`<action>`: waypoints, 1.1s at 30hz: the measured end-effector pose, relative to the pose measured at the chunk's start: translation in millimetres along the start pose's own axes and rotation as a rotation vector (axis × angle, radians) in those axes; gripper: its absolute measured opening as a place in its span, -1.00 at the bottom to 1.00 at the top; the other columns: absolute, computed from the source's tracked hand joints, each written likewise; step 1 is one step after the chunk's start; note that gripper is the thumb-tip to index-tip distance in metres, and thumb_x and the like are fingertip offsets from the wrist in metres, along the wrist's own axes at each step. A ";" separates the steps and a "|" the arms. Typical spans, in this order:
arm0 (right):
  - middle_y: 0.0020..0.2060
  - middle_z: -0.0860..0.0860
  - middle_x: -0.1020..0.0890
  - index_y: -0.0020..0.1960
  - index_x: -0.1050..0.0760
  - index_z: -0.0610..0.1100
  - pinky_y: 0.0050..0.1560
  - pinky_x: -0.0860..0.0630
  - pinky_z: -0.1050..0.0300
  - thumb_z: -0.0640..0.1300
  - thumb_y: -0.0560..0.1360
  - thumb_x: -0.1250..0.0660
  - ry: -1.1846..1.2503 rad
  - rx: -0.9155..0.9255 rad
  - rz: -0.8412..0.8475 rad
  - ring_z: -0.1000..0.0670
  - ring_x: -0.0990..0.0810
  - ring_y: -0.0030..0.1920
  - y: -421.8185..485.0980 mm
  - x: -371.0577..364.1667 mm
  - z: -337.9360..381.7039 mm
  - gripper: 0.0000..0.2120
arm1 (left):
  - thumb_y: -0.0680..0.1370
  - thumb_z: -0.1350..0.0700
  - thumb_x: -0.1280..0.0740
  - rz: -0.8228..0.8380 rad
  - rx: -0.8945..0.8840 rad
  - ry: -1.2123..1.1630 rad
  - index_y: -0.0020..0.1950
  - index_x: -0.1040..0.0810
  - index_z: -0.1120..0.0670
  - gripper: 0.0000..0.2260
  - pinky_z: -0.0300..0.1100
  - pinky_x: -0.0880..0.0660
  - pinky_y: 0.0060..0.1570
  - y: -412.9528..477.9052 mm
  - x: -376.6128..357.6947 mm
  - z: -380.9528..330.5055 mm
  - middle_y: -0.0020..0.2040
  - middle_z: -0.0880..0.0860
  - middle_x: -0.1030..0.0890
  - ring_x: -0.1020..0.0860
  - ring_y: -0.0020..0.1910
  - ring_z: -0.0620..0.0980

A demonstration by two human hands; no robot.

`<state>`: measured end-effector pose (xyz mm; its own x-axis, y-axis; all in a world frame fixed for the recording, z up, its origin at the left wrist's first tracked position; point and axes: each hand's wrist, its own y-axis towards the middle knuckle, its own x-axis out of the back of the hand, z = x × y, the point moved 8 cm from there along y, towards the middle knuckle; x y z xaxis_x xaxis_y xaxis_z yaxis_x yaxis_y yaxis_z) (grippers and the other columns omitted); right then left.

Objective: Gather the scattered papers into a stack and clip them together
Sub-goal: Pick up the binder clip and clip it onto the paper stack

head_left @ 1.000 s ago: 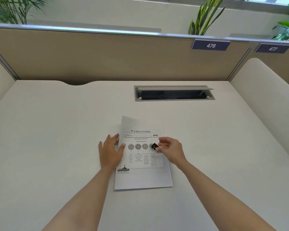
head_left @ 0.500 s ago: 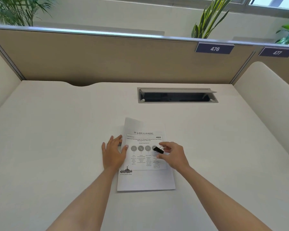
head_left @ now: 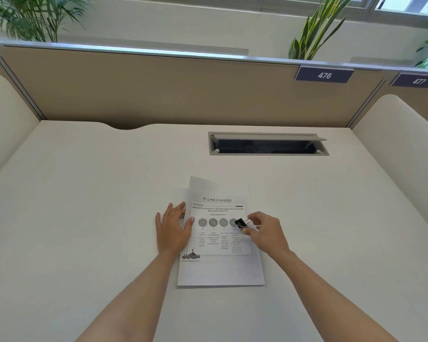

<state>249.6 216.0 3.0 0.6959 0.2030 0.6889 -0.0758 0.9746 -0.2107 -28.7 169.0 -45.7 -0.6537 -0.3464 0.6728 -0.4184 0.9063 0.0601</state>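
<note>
A small stack of white papers (head_left: pixel 220 270) lies in the middle of the desk, printed side up, with a lower sheet's corner sticking out at the top left. My left hand (head_left: pixel 174 229) rests flat on the stack's left edge, fingers spread. My right hand (head_left: pixel 265 232) pinches the wire handles of a black binder clip (head_left: pixel 240 222) between thumb and fingers. The clip hovers over the right side of the top sheet.
A cable tray (head_left: pixel 268 144) with its lid raised is set into the white desk (head_left: pixel 84 218) behind the papers. Tan partition panels with labels 476 (head_left: pixel 324 75) and 477 (head_left: pixel 418 81) close the back; cream dividers stand left and right.
My right hand has turned the clip so its black body points left over the paper. The left hand stays on the stack. The camera view has shifted slightly.
</note>
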 end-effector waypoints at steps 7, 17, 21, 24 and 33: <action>-0.13 0.08 -0.64 0.04 -0.59 -0.10 -0.06 -0.50 0.32 -0.18 0.33 -0.55 0.227 0.023 -0.135 0.09 -0.61 -0.08 10.8 4.0 16.9 -0.69 | 0.54 -0.04 -0.31 -0.002 -0.015 0.019 0.39 -0.38 -0.04 -0.58 -0.07 0.19 0.50 -1.0 0.4 -3.1 0.27 -0.16 -0.54 -0.14 0.51 -0.17; -0.27 0.08 -0.68 -0.08 -0.64 -0.13 -0.23 -0.52 0.46 -0.21 0.32 -0.56 0.465 -0.081 -0.174 0.21 -0.64 -0.22 30.8 -36.7 24.3 -0.80 | 0.55 -0.05 -0.30 0.002 -0.023 0.043 0.39 -0.38 -0.04 -0.58 -0.05 0.19 0.51 0.6 -0.4 -2.2 0.32 -0.19 -0.49 -0.13 0.51 -0.17; -0.27 0.10 -0.67 -0.12 -0.64 -0.10 -0.21 -0.51 0.50 -0.23 0.32 -0.56 0.570 -0.111 -0.234 0.24 -0.64 -0.23 27.7 -48.7 15.4 -0.82 | 0.55 -0.06 -0.29 0.003 -0.013 0.038 0.40 -0.36 -0.06 -0.58 -0.08 0.21 0.51 1.3 -1.1 -0.9 0.29 -0.17 -0.52 -0.12 0.50 -0.22; -0.26 0.06 -0.69 -0.14 -0.64 -0.10 -0.22 -0.50 0.50 -0.23 0.33 -0.55 0.622 -0.147 -0.268 0.27 -0.63 -0.27 26.7 -52.0 8.2 -0.85 | 0.55 -0.06 -0.30 -0.002 -0.008 0.037 0.40 -0.36 -0.06 -0.58 -0.11 0.22 0.50 2.0 -1.2 0.5 0.28 -0.17 -0.53 -0.08 0.45 -0.32; -0.26 0.09 -0.69 -0.17 -0.62 -0.07 -0.19 -0.55 0.42 -0.25 0.34 -0.54 0.673 -0.152 -0.264 0.20 -0.66 -0.26 30.1 -55.3 4.8 -0.85 | 0.51 0.00 -0.35 0.039 0.089 -0.010 0.29 -0.46 0.00 -0.64 0.02 0.18 0.49 13.1 -2.0 -3.3 0.25 -0.09 -0.56 -0.13 0.53 -0.07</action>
<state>205.4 234.6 -38.2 0.9684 -0.1863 0.1656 0.2209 0.9493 -0.2239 -30.8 182.3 -43.9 -0.6768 -0.3141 0.6658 -0.4467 0.8941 -0.0322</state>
